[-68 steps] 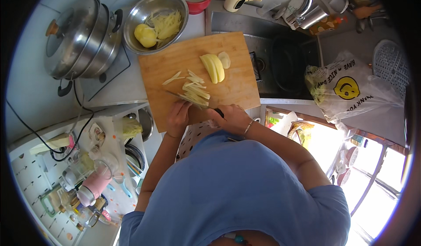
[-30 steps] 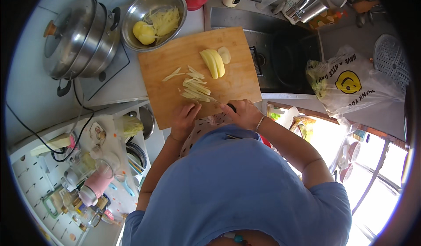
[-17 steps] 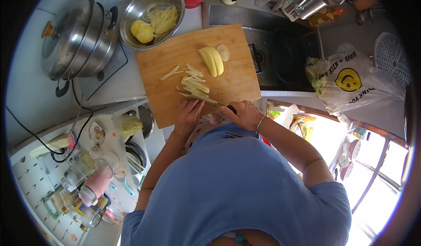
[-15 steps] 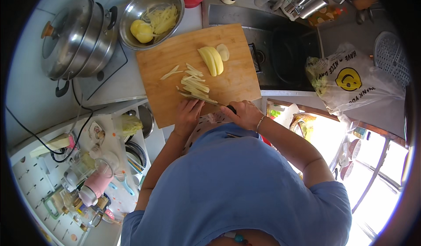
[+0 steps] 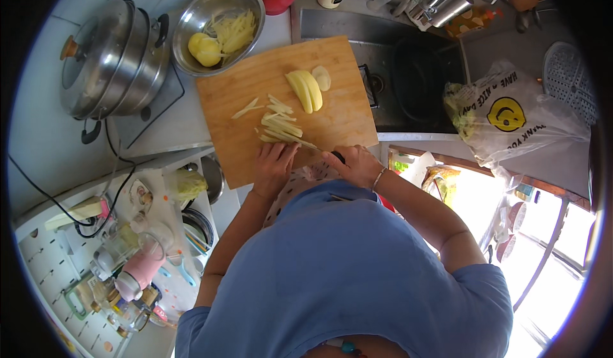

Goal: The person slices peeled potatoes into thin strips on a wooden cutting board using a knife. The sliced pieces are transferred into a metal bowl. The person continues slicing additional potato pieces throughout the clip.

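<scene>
Two hands at near edge of wooden cutting board (image 5: 332, 112). Left hand (image 5: 274, 165) flat, fingers bent over near end of potato strips (image 5: 281, 127), pinning them. Right hand (image 5: 354, 165) closed round dark knife handle; thin blade (image 5: 311, 146) lies across strips' near end. Past strips, stacked potato slices (image 5: 306, 90) mid-board. Steel bowl (image 5: 217, 29) off board's far left corner holds cut strips, peeled potato. Steamer pot (image 5: 115, 58) far left. White plastic bag (image 5: 511, 118), yellow smiley print, at surface's right edge.
</scene>
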`<state>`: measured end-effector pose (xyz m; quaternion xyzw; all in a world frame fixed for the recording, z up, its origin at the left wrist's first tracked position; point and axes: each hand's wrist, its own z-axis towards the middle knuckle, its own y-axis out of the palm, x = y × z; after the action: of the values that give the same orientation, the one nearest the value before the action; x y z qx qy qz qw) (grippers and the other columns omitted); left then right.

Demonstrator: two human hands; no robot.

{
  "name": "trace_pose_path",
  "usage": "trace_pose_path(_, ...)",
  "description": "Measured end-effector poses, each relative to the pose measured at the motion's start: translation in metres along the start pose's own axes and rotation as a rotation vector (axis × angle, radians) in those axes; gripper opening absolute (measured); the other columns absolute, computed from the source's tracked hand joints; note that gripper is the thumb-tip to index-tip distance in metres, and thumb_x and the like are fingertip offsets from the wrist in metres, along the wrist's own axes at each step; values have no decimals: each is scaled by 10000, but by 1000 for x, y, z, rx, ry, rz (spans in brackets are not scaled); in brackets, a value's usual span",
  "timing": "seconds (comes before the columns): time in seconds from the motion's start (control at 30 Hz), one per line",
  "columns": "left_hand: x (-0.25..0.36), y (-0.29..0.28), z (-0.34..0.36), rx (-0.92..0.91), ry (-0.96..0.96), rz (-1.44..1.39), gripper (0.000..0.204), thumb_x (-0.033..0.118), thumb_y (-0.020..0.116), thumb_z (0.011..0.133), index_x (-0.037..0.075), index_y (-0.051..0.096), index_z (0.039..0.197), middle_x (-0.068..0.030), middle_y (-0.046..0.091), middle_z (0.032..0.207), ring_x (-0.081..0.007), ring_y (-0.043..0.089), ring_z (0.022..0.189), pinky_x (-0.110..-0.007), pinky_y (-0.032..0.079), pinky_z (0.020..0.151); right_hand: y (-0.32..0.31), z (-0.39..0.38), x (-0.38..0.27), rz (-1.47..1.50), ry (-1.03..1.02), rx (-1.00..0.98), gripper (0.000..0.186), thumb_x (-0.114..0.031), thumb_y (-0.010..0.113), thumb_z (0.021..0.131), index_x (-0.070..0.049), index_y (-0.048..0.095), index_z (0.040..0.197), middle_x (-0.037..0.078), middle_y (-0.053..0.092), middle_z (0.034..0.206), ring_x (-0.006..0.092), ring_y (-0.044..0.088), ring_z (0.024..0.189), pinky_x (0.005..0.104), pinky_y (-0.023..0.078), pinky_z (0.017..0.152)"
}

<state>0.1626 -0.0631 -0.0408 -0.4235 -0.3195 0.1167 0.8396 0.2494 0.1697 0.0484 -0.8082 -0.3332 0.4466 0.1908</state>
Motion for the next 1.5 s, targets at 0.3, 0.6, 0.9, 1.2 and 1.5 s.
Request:
trace_pose_path(0.3, 1, -2, 21, -50, -1, -26, 167, 143, 746, 905, 130, 744, 1071, -2, 642, 1011, -230, 614, 947, -411, 449, 819, -8, -1, 6, -99, -22, 144, 692, -637, 451, 1060, -11, 710, 919, 264, 718, 853, 472, 698, 861, 536, 534, 853)
trace_pose_path(0.6, -20, -21, 56, -309, 1, -271, 119, 102, 691, 955, 88, 689, 1074, -61, 694, 1005, -257, 640, 981, -415, 481, 847, -26, -4, 5, -47, -57, 314, 629, -573, 527, 1067, -13, 674, 820, 235, 682, 732, 461, 688, 738, 535, 552, 759)
trace_pose_path(0.9, -63, -28, 69, -114, -655, -1061, 178, 15, 697, 1001, -29, 700, 1174, -71, 751, 1029, -118, 703, 954, -253, 563, 850, -30, -17, 9, -73, 24, 356, 649, -589, 499, 1074, -12, 680, 838, 244, 678, 725, 462, 692, 749, 536, 561, 775)
trace_pose_path(1.2, -67, -52, 82, -63, -851, -1103, 243, 8, 776, 926, -7, 712, 1161, -40, 736, 961, -104, 675, 843, -244, 554, 784, -24, -15, 5, -11, -11, 339, 594, -560, 498, 1084, -29, 675, 885, 241, 685, 747, 475, 688, 764, 547, 545, 724)
trace_pose_path(1.5, -101, -58, 64, -179, -944, -1085, 160, 58, 747, 962, -16, 713, 1100, -70, 752, 949, -117, 677, 816, -256, 544, 760, -26, -10, -6, -48, 80, 155, 636, -621, 477, 1066, -32, 711, 1009, 242, 729, 872, 459, 704, 898, 532, 513, 935)
